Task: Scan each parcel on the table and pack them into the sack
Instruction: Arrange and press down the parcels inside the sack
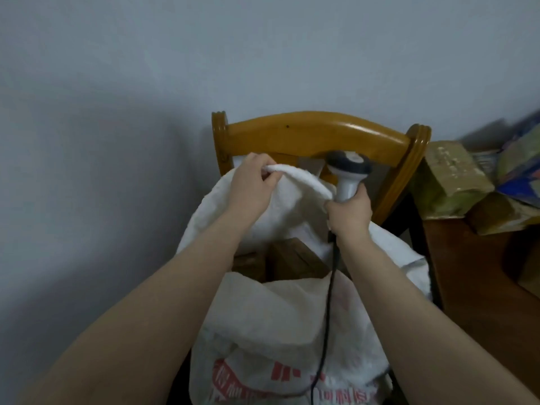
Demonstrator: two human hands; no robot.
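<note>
A white woven sack point(280, 317) stands open against a wooden chair point(315, 130). Red printed characters point(280, 372) run across its front, too blurred to read. Brown cardboard parcels point(295, 258) lie inside it. The left hand point(251, 182) pinches the sack's rolled far rim, fingers point(263, 163) curled around the cloth. The right hand point(349, 213) grips the handle of a white barcode scanner point(347, 171) with a dark head, touching the rim; its black cable point(327, 317) hangs down. More taped parcels point(450, 176), their labels illegible, sit on the brown surface point(482, 273) at right.
</note>
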